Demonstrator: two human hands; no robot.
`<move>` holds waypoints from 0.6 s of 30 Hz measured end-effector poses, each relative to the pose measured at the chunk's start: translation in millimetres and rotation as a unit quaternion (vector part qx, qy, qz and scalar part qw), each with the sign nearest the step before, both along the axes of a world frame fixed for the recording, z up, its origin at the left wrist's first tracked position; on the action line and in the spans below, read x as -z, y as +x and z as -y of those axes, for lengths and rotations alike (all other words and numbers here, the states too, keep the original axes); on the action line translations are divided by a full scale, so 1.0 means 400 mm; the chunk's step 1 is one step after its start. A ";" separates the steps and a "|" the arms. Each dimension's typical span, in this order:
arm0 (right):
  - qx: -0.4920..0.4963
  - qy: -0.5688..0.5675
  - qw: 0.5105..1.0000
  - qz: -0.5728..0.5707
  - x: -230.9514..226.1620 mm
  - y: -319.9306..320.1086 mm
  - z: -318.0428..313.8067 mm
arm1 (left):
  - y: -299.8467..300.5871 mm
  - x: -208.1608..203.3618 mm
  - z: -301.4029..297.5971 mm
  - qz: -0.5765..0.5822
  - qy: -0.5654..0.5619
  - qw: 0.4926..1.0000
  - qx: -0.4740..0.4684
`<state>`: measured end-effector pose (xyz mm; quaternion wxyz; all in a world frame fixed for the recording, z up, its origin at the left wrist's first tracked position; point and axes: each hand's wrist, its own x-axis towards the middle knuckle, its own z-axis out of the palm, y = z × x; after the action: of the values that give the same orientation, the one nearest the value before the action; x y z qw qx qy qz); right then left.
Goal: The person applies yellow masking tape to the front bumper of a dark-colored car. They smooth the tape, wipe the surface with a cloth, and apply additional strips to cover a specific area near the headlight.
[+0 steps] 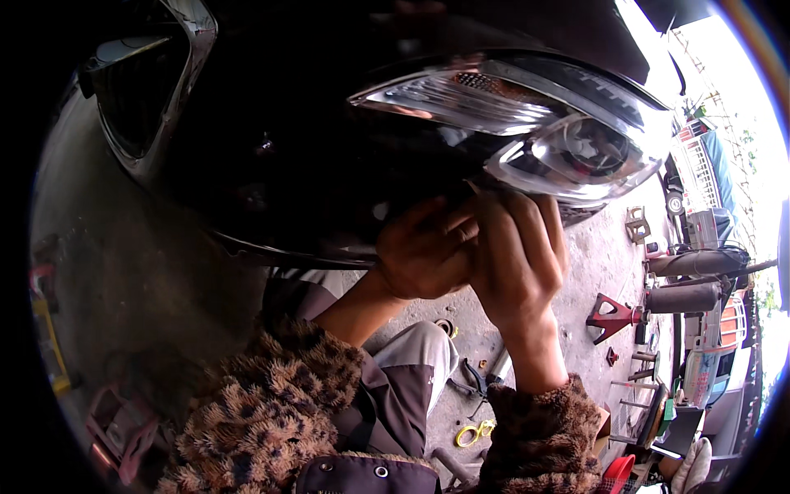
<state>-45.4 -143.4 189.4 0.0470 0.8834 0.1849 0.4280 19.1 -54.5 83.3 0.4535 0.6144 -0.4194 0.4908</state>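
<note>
Clear headlamp (pixel 568 140) — seated in black bumper (pixel 313 173)

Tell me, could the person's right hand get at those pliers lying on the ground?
Probably not right now: the right hand is raised against the headlight beside the left hand, while the pliers lie low by the knee, uncovered.

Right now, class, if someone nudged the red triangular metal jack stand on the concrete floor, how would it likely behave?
The red triangular metal jack stand lies on its side on the grey concrete floor, so it probably cannot tip further. Its splayed legs suggest it would scrape, not roll. It looks like stiff steel, likely heavy for its size.
</note>
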 end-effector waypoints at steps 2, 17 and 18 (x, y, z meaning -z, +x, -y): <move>0.002 0.006 1.000 -0.004 0.003 0.011 0.002 | 0.016 -0.013 -0.010 -0.001 0.010 1.000 0.016; 0.086 0.072 0.991 -0.074 -0.008 -0.017 -0.023 | 0.017 -0.036 -0.012 -0.016 0.024 1.000 -0.007; 0.086 0.047 0.992 -0.075 -0.010 -0.016 -0.027 | 0.018 -0.035 -0.018 -0.017 0.025 1.000 -0.006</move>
<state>-51.8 -132.7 193.3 0.0276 0.9270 0.0907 0.3628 26.1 -47.4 97.2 0.4416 0.6364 -0.4203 0.4726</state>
